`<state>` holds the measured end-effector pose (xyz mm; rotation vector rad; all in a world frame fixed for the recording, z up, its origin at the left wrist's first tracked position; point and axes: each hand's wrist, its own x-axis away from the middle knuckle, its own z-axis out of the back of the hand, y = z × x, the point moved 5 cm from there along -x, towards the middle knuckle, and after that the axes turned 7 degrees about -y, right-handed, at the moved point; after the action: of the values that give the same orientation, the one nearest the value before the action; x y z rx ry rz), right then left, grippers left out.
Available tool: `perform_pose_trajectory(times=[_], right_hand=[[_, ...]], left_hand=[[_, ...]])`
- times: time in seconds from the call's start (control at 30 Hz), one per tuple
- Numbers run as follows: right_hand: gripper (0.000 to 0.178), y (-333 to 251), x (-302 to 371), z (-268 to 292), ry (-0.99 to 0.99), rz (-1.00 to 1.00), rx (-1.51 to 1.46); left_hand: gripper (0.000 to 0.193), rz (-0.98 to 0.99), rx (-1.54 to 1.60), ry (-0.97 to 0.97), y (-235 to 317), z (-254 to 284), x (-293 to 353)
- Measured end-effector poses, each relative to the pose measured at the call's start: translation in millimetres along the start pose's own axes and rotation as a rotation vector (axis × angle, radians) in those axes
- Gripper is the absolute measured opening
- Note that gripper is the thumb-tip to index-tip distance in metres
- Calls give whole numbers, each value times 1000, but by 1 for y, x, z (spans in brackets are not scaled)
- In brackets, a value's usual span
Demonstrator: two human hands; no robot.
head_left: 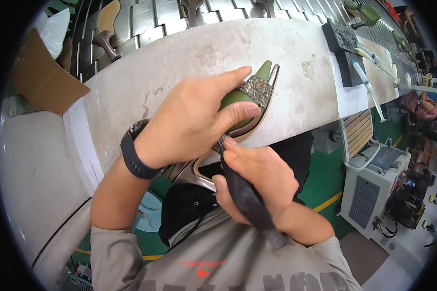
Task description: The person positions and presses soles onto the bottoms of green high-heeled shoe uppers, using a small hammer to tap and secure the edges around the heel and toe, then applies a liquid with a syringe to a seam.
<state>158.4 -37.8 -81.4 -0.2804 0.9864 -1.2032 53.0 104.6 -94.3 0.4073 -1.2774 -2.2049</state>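
Note:
My left hand (182, 111) is closed around a green high-heeled shoe (235, 100) with a glittery band (257, 89) across its front. The shoe's toe points away from me over the white tabletop, and its heel end reaches back toward my body. In my right hand (264, 177) is a dark-handled hand tool (245, 194). Its front end meets the side edge of the shoe near my left thumb. That working tip is mostly hidden between my hands, so I cannot tell its exact kind. A dark wristband (133, 150) circles my left wrist.
Beyond the white worktable (179, 53) runs a slatted metal conveyor (150, 29) carrying shoe parts with brown heels (104, 43). Syringes (366, 80) lie by a black block (344, 53) at right. A cardboard box (46, 72) stands left; a white machine (366, 194) stands right.

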Motion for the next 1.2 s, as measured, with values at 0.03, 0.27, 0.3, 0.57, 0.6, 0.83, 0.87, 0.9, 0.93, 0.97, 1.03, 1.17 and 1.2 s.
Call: perform_pose_trajectory(times=[0.03,0.27,0.3,0.57,0.6,0.83,0.87,0.9,0.93,0.97,1.03,1.17,1.2], right_hand=[[41,2,-5,0,-76,15,-57],[42,10,3,14,-158,89,-2],[40,8,6,10,-122,129,36],[43,18,-3,-6,-170,68,-230],[46,18,-4,-6,-241,101,-220],[30,-1,-14,-14,-231,283,3],[29,-4,-14,-15,-195,284,41],[31,0,-13,-15,-147,268,5],[30,4,-14,-11,-164,182,-88],[31,9,-8,-9,-120,139,-130],[36,20,6,-3,-92,72,-135],[41,28,14,-3,-36,126,-142],[41,26,14,-2,-39,124,-140]], left_hand=[[55,-26,-9,16,-5,1,2],[49,-59,-148,-31,-21,13,26],[44,-71,-148,20,-19,11,25],[43,-123,-155,76,-25,10,24],[43,-120,-151,79,-25,10,25],[39,-111,-181,80,-22,13,26],[39,-115,-187,79,-20,13,27],[40,-36,-139,76,-21,13,27],[40,41,-92,71,-23,14,29],[39,-5,-107,136,-24,12,33],[38,20,-103,185,-23,6,43],[39,106,-78,203,-19,9,45],[41,108,-77,204,-20,9,45]])
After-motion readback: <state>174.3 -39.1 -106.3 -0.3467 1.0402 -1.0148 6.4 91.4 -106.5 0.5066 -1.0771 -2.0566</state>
